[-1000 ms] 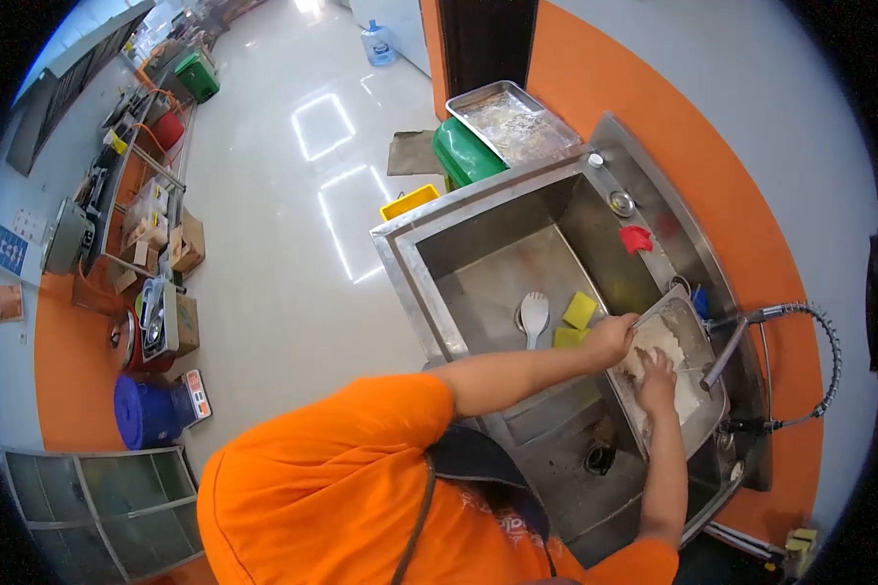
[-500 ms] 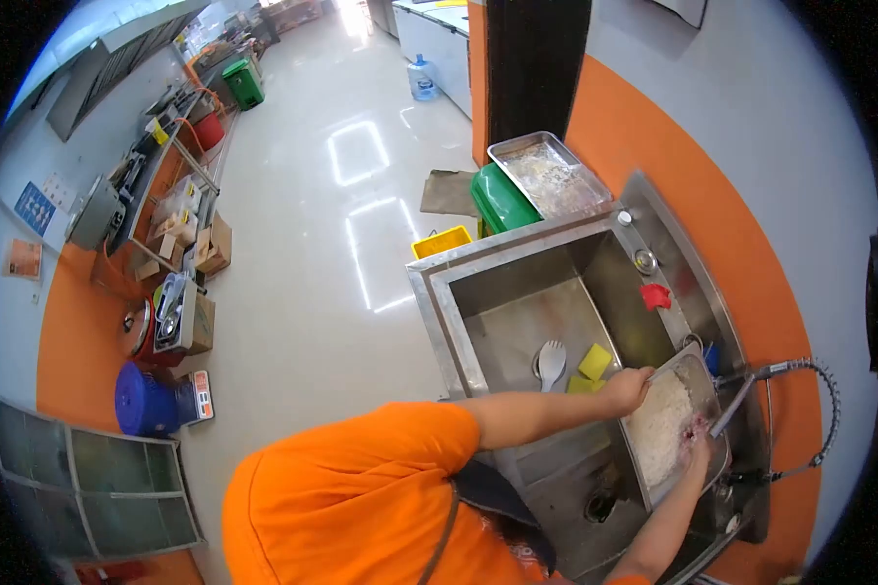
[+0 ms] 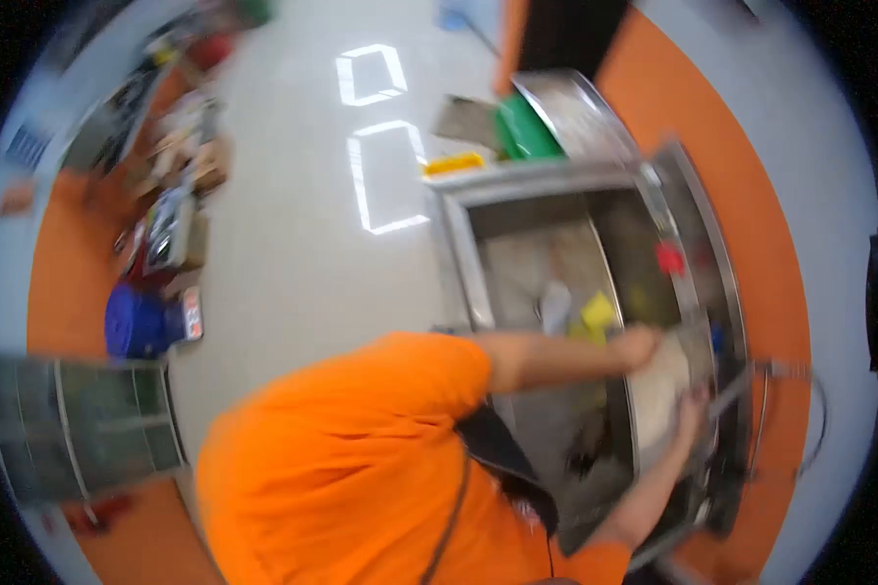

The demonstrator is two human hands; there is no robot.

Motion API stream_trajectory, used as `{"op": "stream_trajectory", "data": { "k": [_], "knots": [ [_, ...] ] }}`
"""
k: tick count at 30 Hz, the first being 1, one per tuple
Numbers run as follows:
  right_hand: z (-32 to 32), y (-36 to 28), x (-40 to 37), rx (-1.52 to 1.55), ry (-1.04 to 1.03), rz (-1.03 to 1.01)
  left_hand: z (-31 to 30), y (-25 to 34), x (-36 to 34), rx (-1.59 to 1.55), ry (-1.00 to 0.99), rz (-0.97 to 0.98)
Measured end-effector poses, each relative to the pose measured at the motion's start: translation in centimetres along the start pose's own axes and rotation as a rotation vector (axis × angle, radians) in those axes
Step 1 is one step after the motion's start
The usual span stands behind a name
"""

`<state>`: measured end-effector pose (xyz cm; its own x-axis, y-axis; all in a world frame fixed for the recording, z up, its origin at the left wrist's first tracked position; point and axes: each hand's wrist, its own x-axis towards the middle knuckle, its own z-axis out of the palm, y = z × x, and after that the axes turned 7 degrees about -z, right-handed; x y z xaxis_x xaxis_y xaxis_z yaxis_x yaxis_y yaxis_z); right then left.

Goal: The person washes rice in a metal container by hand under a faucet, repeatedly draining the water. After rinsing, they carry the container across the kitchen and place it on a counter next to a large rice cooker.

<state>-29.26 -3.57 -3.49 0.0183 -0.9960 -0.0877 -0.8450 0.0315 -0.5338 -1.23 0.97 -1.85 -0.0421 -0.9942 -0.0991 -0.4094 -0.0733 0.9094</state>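
A rectangular metal pan (image 3: 700, 359) sits at the right side of the steel sink, holding white grains (image 3: 658, 400) that look like rice. My left hand (image 3: 639, 348) grips the pan's rim at its far left corner. My right hand (image 3: 693, 414) is over the grains near the pan's right side; blur hides how its fingers are set. Beside that hand the grey spray faucet (image 3: 737, 390) reaches in from the right. Yellow sponges (image 3: 597, 312) and a pale scoop (image 3: 555, 307) lie in the sink basin, left of the pan.
The steel sink's rim (image 3: 468, 263) borders the basin. Behind it stand a green bin (image 3: 527, 127), a metal tray (image 3: 576, 112) and a yellow crate (image 3: 454, 164). A red cloth (image 3: 670, 257) lies on the ledge. Across the floor are a blue tub (image 3: 135, 322) and a shelf.
The view has swung and blurred, so the surroundings sit higher in the picture. My left hand stays on the pan's rim and my right hand stays over the grains.
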Motion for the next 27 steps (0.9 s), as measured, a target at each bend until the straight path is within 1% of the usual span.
{"op": "stream_trajectory", "data": {
  "k": [1,2,3,4,5,6,8,9,10,12,14,16,17,18,19,21,22,23,24,26,27],
  "knots": [
    [-0.6,-2.6,-1.7,0.105,0.026,0.072,-0.3,1.0,-0.1,0.045,-0.032,-0.112],
    [0.3,0.0,-0.5,0.113,0.052,0.088,-0.2,0.9,0.1,0.104,0.002,-0.093],
    [1.2,2.4,0.5,0.122,0.078,0.103,-0.4,0.9,-0.2,0.022,0.028,-0.021],
    [2.0,3.8,1.0,0.347,0.1,0.068,-0.5,0.9,-0.6,-0.031,0.138,0.082],
    [2.3,4.3,1.4,0.577,0.121,0.01,-1.0,1.4,-1.1,-0.046,0.155,0.105],
    [1.9,3.3,0.4,0.712,0.137,0.069,-0.7,1.5,-1.2,-0.053,0.149,0.104],
    [0.8,-1.8,-1.5,0.992,0.156,0.158,-1.1,1.4,-1.2,-0.059,0.165,0.104],
    [1.2,-0.2,-0.6,0.737,0.203,-0.005,-1.4,1.7,-1.2,-0.066,0.138,0.108],
    [2.1,3.8,1.4,0.476,0.245,-0.164,-1.4,1.6,-1.1,-0.064,0.121,0.103],
    [2.1,6.0,3.0,0.322,0.245,-0.201,-1.4,1.5,-1.0,-0.053,0.104,0.093],
    [2.0,5.7,2.4,0.542,0.131,0.033,-1.0,1.5,-1.0,-0.042,0.11,0.031],
    [2.0,4.6,1.7,0.669,0.081,0.13,-1.2,1.6,-0.6,0.04,-0.072,-0.101],
    [1.8,3.8,1.1,0.73,0.06,0.179,0.3,0.4,0.1,0.002,-0.007,-0.149],
    [1.5,2.8,0.8,0.77,0.043,0.23,-0.2,0.2,-0.2,0.035,0.035,0.005],
    [1.3,1.1,0.4,0.723,0.078,0.398,-0.7,1.2,-0.6,0.005,0.051,-0.086],
    [0.8,0.1,-0.1,0.891,0.179,0.483,-1.1,1.2,-1.0,-0.029,0.072,0.018],
    [0.6,2.5,1.2,0.926,0.04,0.455,-0.8,1.3,-1.0,-0.024,0.12,0.014],
    [0.5,2.9,2.0,0.972,-0.01,0.399,-2.5,2.1,-2.1,-0.034,0.04,0.026],
    [0.5,3.0,2.7,1.019,-0.061,0.343,-3.3,2.5,-2.6,-0.042,0.037,0.016],
    [-0.2,-1.6,-0.6,1.158,-0.001,0.162,-3.6,2.9,-3.0,-0.058,0.017,0.006],
    [-0.2,-1.4,-0.2,1.217,-0.066,0.09,-2.7,2.2,-2.4,-0.06,0.032,0.04]
  ]
}}
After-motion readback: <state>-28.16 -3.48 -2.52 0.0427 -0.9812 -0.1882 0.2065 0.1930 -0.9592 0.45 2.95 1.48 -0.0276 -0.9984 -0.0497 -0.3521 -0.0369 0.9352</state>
